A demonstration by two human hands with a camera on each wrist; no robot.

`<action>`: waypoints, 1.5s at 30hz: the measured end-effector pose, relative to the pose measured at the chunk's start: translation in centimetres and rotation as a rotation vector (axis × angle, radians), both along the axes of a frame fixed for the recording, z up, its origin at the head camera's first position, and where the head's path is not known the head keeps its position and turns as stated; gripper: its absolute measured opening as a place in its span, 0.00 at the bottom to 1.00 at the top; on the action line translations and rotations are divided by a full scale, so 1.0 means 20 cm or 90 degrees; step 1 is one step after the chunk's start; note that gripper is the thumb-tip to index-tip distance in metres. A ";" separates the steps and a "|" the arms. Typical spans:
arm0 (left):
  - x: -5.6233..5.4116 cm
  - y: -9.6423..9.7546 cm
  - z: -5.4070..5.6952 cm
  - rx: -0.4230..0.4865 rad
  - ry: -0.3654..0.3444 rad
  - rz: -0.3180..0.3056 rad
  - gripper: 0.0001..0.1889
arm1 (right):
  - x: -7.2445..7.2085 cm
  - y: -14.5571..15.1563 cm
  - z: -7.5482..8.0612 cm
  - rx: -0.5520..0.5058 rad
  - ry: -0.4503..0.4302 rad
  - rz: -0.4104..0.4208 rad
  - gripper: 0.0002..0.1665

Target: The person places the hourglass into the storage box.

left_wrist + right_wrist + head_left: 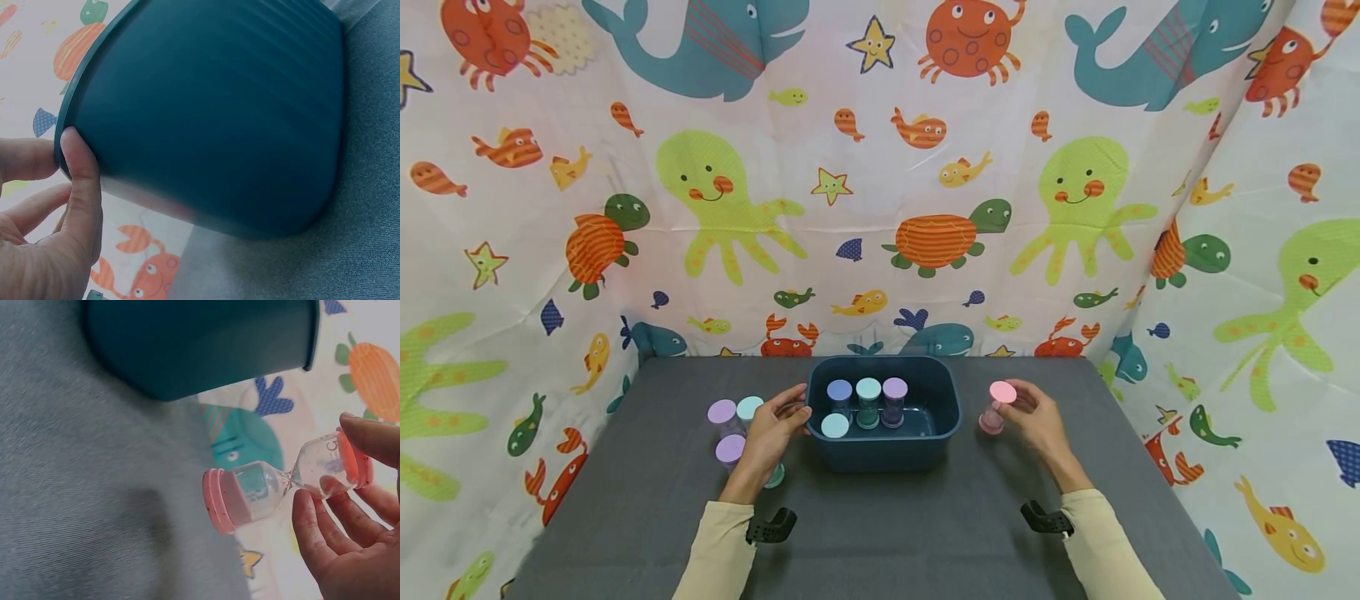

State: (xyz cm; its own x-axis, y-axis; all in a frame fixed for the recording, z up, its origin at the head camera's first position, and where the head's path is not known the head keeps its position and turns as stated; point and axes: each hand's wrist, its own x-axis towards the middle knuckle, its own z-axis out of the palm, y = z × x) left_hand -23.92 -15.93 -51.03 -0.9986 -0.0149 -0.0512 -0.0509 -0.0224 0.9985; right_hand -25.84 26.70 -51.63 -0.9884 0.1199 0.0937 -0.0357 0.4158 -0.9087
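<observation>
Closest in, two cream sleeves (718, 546) reach forward, black wrist straps (771, 527) at the cuffs. Just past the left strap, a green-capped hourglass (777, 477) peeks out from behind the wrist, on a grey cloth-covered tabletop (880, 537). And here's the left hand (771, 435), thumb and fingers pinching the rim of a dark-blue rectangular plastic bin (880, 457)! Left of that hand, two purple-capped hourglasses (730, 450) and a mint-capped hourglass (749, 407) crowd together, partly hidden. Over on the right, well apart from the bin, the right hand (1039, 423) grips a clear hourglass with pink caps (257, 486) near its upper end, tilted, pink sand showing in the lower bulb. Inside the bin, a pale mint-capped piece (835, 426) sits by the near left corner; behind it, a row: blue-capped hourglass (839, 390), mint-capped hourglass with teal sand (868, 389), purple-capped hourglass with dark sand (895, 388). Farthest back hangs a white curtain (865, 192), alive with octopuses, turtles, crabs and whales.
</observation>
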 end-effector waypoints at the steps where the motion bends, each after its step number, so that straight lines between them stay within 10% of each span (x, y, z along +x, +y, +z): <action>1: 0.00 0.00 0.00 -0.002 0.000 0.001 0.25 | 0.00 0.00 0.01 0.005 0.003 0.001 0.34; 29: 0.00 0.00 0.02 -0.004 -0.004 0.004 0.25 | 0.11 -0.11 0.41 0.003 0.114 0.029 0.33; 45: 0.00 0.00 0.00 0.000 -0.004 0.001 0.25 | 0.15 -0.25 0.50 -0.022 0.113 0.059 0.32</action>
State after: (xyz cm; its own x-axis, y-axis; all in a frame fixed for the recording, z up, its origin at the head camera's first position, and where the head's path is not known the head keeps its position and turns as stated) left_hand -24.00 -15.94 -50.94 -0.9982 -0.0170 -0.0581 -0.0577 -0.0219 0.9981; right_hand -22.87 21.79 -41.60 -0.9635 0.0354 0.2654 -0.2338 0.3714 -0.8985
